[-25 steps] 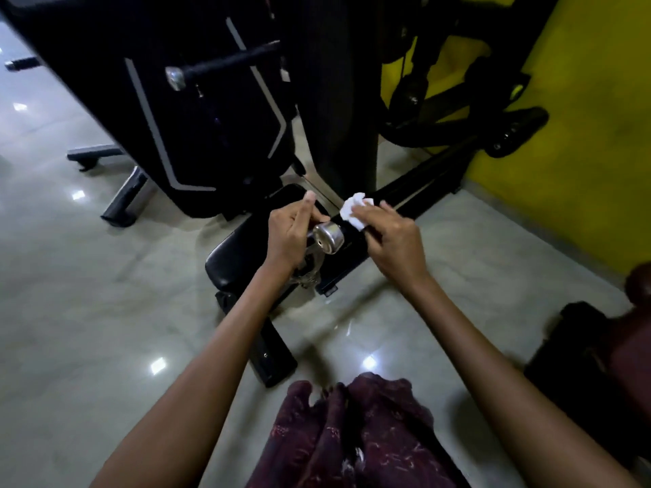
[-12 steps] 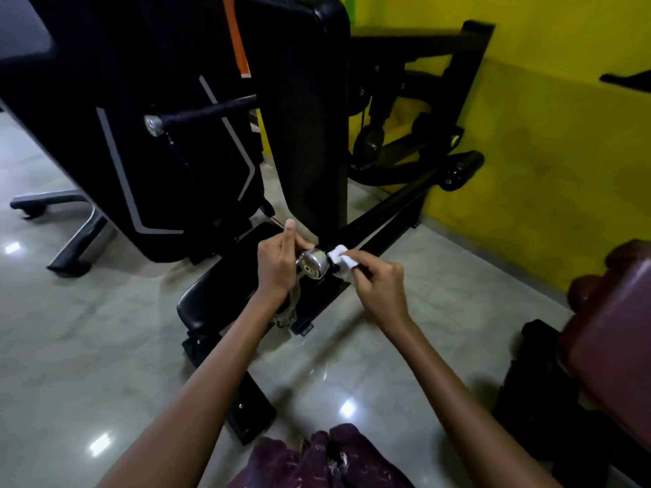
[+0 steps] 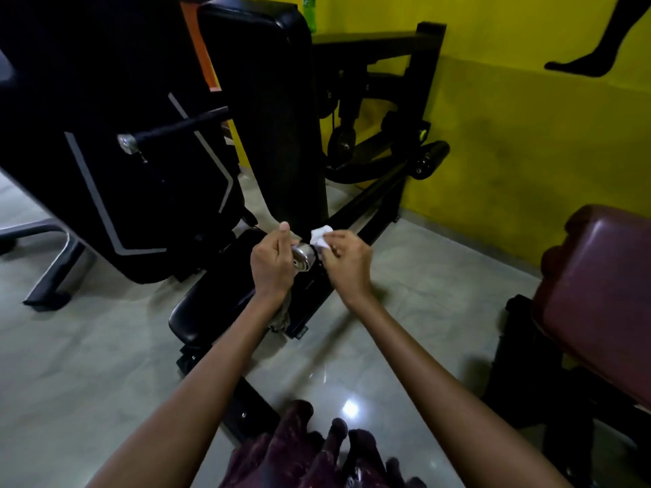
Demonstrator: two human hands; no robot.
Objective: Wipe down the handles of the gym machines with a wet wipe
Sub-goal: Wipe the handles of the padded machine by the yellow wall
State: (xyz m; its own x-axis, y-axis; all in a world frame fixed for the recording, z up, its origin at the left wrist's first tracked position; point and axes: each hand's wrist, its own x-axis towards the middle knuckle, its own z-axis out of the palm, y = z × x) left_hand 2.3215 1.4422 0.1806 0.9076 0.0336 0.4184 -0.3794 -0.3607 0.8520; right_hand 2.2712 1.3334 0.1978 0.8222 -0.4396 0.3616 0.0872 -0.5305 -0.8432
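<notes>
**Wipe at the handle's chrome end**

Head view: the black backrest pad (image 3: 267,110) rises just behind your hands, and open floor (image 3: 88,364) spreads to your left. Your left hand (image 3: 273,262) curls round the handle (image 3: 302,259), thumb up. Your right hand (image 3: 347,264) pinches the white wet wipe (image 3: 320,237), touching the handle's far side.

Handle (image 3: 302,257) mostly behind left hand (image 3: 273,265); maroon bench (image 3: 599,294) cropped at right edge
</notes>
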